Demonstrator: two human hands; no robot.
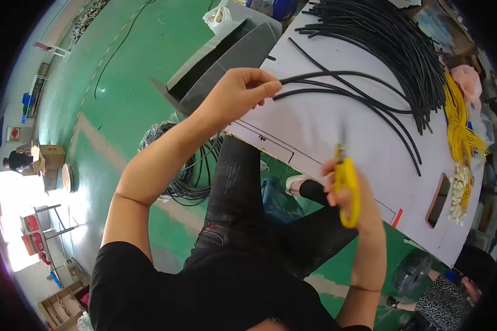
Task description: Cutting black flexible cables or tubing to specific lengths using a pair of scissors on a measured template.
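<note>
I see one left hand (246,91), upper middle, pinching at least one black cable (359,73), one right hand (365,199), right of centre, holding one pair of yellow scissors (348,175), one big black pile (381,41), upper right

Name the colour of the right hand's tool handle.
The tool handle is yellow, seen best in the head view.

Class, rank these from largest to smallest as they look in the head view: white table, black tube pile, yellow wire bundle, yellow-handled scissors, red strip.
1. White table
2. Black tube pile
3. Yellow wire bundle and yellow-handled scissors: unsure, since the scissors look nearer the camera
4. Red strip
</note>
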